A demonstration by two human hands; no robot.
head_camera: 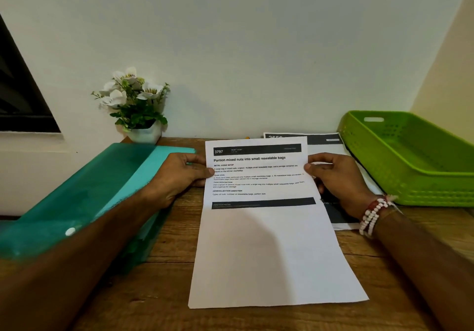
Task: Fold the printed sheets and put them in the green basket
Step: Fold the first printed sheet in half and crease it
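A printed sheet [266, 241] with a black header bar lies lengthwise on the wooden desk in front of me. My left hand [177, 174] pinches its left edge near the top, thumb on the printed side. On the opposite edge my right hand [338, 179] pinches at the same height; the top part of the sheet is lifted slightly. A second printed sheet [323, 143] lies beneath it toward the right, mostly hidden. The green basket [400, 177] stands at the right and holds nothing that I can see.
A teal plastic folder [84, 202] lies on the left part of the desk under my left forearm. A white pot of artificial flowers [138, 110] stands against the wall behind it. Bare wooden desk [164, 287] shows around the sheet's lower end.
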